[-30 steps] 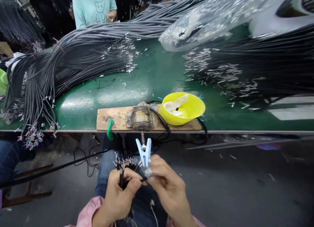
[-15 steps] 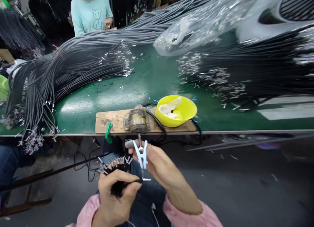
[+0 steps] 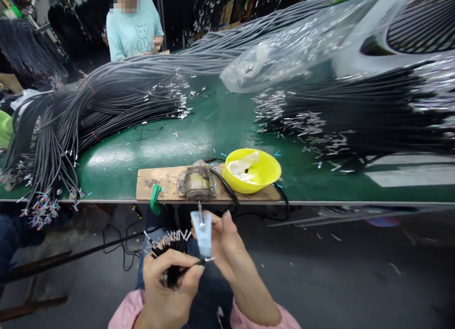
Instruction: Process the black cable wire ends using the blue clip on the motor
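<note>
The left hand [image 3: 167,286] grips a fanned bundle of black wires [image 3: 169,253], one wire pinched out toward three o'clock; the right hand [image 3: 227,253] holds a pale blue clip [image 3: 202,232] at its ten o'clock, against the spindle of a small motor [image 3: 196,183] clamped on a wooden board [image 3: 159,184]; a yellow bowl [image 3: 256,170] sits at the motor's three o'clock.

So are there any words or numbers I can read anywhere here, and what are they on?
None: no word, label, brand or number shows anywhere.
The co-worker's light blue shirt has only a small bear drawing, no letters.
The pale blue clip in the right hand, the yellow bowl and the wooden board are plain.
The left hand grips a bundle of black wires, unmarked.
</note>
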`<state>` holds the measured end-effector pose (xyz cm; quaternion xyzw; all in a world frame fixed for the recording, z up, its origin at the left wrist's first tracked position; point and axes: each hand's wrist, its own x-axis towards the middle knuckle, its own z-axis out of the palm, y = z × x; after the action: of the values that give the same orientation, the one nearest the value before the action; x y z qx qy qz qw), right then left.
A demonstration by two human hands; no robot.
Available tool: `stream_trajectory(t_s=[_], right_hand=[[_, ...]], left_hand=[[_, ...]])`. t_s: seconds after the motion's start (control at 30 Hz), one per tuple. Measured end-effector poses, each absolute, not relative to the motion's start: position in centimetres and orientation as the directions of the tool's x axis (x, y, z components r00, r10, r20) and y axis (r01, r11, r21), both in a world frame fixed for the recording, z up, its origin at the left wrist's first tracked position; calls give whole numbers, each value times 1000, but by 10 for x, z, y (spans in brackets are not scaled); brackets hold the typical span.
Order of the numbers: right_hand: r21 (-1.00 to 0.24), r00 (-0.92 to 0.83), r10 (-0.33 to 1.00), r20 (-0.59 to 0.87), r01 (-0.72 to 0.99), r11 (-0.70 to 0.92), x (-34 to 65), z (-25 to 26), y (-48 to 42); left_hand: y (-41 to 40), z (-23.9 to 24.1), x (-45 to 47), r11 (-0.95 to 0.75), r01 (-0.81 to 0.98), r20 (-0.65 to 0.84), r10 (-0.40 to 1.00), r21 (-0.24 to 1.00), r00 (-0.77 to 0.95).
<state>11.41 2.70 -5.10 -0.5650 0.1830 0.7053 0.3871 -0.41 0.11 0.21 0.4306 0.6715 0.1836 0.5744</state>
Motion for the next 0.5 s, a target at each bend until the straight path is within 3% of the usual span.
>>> stream_trajectory(t_s=[0.1, 0.23, 0.37, 0.43, 0.5], right_hand=[[-274, -20, 385, -923, -668, -692, 125, -54, 14], [-519, -10, 572, -820, -408, -751, 129, -43, -2], [-822, 5, 827, -562, -108, -558, 121, -27, -8], [-884, 72, 881, -468, -34, -467, 118, -23, -9], [-851, 68, 851, -521, -121, -512, 117, -21, -8]], left_hand=[[1, 2, -8, 612, 336, -661, 749, 715, 42], [-6, -3, -13, 723, 261, -760, 646, 640, 74], [-15, -8, -15, 803, 198, -827, 547, 562, 130], [-16, -9, -16, 807, 189, -828, 540, 560, 148], [-14, -9, -16, 786, 196, -810, 565, 587, 160]])
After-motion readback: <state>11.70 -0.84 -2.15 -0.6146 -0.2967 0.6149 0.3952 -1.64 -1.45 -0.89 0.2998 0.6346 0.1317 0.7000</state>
